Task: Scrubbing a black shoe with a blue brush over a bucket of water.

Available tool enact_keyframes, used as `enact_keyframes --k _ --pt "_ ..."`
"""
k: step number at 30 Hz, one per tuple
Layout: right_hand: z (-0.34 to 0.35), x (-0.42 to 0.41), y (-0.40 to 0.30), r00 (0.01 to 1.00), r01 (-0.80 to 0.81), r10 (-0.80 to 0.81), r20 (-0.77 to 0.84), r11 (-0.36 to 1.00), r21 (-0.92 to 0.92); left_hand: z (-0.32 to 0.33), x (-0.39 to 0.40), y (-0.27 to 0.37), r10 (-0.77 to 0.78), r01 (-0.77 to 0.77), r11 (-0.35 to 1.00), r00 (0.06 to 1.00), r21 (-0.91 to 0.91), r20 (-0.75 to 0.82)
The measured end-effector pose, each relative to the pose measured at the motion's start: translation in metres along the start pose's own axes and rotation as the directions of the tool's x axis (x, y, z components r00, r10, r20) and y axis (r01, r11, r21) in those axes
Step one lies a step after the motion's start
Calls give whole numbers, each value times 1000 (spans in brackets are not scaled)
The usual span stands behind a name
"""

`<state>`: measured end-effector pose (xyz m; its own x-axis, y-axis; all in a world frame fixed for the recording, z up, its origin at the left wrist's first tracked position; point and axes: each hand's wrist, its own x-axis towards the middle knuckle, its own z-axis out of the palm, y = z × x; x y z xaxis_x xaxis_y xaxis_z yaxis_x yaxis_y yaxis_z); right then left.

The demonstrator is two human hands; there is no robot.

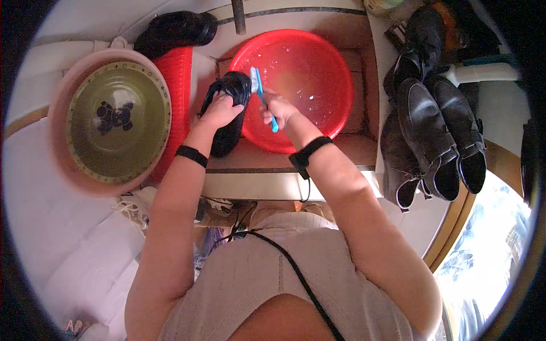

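Observation:
A black shoe (232, 123) is tilted over the left rim of a red plastic basin (341, 64). My left hand (222, 110) grips it, the fingers tucked into its opening. Around the handle of a blue brush (260, 87) with pale bristles, my right hand (276, 108) is closed. The bristles are against or very near the shoe's right side. Suds and a little water show inside the basin, which sits in a tiled sink (290, 161).
To the left, a pink basin (59, 128) holds a greenish patterned basin (117, 149), beside a red ribbed surface (177, 81). Another black shoe (175, 32) lies behind. Several dark leather shoes (426, 123) are stacked on the right ledge. A pipe (239, 17) hangs above the sink.

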<state>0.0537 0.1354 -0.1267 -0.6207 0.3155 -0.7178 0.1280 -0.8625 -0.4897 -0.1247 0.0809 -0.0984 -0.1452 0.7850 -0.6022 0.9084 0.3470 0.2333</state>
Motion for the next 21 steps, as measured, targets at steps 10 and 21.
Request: enact_keyframes --k 10,21 --pt "-36 30 3 970 -155 160 185 987 -45 12 -2 -21 82 -99 988 987 -117 -141" --pt "-32 -39 -13 836 413 -507 212 325 -850 4 -2 -16 152 -154 988 980 -5 -129"
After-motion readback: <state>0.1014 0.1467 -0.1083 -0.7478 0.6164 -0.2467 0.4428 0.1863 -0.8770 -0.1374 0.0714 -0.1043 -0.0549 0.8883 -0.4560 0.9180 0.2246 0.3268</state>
